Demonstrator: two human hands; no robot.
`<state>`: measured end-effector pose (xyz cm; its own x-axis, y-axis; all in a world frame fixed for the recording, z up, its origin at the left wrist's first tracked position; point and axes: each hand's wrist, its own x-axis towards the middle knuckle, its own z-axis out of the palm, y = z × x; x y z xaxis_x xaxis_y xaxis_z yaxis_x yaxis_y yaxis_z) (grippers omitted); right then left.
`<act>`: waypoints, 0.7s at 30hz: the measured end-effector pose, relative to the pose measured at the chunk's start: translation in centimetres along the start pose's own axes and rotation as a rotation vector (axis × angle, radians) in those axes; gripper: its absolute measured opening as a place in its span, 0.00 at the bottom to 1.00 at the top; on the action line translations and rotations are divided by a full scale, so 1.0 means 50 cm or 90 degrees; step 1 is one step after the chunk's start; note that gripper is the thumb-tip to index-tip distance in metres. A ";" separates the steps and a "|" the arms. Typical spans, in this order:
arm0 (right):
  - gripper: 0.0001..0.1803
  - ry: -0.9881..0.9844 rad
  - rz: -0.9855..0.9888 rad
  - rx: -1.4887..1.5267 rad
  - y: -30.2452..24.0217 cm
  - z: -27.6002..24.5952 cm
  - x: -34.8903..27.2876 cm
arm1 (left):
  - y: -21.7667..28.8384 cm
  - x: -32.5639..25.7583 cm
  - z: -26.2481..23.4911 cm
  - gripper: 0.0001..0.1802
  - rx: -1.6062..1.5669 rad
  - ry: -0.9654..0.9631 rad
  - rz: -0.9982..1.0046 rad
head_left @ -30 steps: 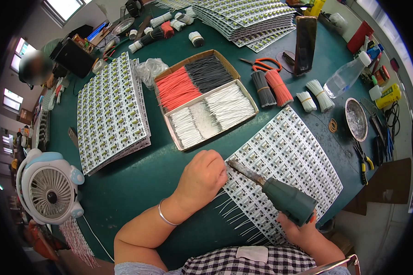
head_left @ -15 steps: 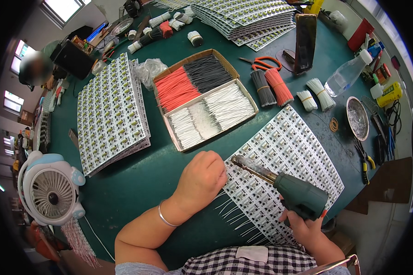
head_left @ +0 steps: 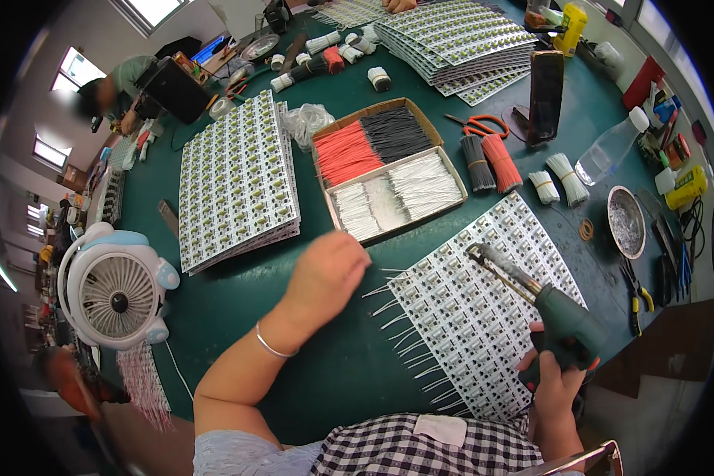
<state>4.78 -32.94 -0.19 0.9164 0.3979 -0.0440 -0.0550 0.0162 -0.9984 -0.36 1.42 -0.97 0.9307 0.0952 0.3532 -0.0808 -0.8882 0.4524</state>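
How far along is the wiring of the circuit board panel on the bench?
Done: white wires stick out along the circuit board panel's left edge. In hand: the right hand holds the soldering gun over the panel; the left hand is raised near the wire box. Left: a stack of panels waits.

brown cardboard wire box mid-table, yellow bottle far edge

matt green plastic soldering gun, metal tip.
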 end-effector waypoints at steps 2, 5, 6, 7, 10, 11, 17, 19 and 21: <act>0.24 0.051 0.031 0.031 -0.005 0.001 0.003 | -0.012 0.036 -0.019 0.05 0.049 0.079 0.008; 0.24 0.025 0.006 0.037 0.000 -0.001 -0.004 | -0.058 0.087 -0.010 0.05 0.138 0.064 -0.042; 0.24 0.007 -0.018 0.035 0.001 -0.001 -0.005 | -0.069 0.099 -0.001 0.05 0.196 0.034 -0.086; 0.24 0.006 -0.019 0.037 0.001 -0.002 -0.007 | -0.077 0.108 0.005 0.05 0.198 0.034 -0.086; 0.24 -0.004 -0.023 0.018 0.003 -0.008 -0.013 | -0.082 0.123 0.022 0.08 0.280 -0.080 -0.152; 0.24 0.006 -0.016 0.016 0.005 -0.010 -0.011 | -0.079 0.126 0.023 0.07 0.280 -0.078 -0.150; 0.25 0.014 0.009 0.046 0.004 -0.006 -0.002 | -0.074 0.124 0.032 0.06 0.284 -0.054 -0.133; 0.24 -0.001 0.004 0.049 0.002 -0.004 0.000 | -0.076 0.121 0.034 0.06 0.284 -0.047 -0.133; 0.24 -0.008 0.012 0.034 0.000 -0.001 0.003 | -0.084 0.117 0.037 0.05 0.298 -0.016 -0.109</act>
<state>4.93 -32.95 -0.19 0.9099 0.4101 -0.0622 -0.0938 0.0573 -0.9939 6.07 4.87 -2.34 0.9252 0.2519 0.2839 0.2377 -0.9677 0.0839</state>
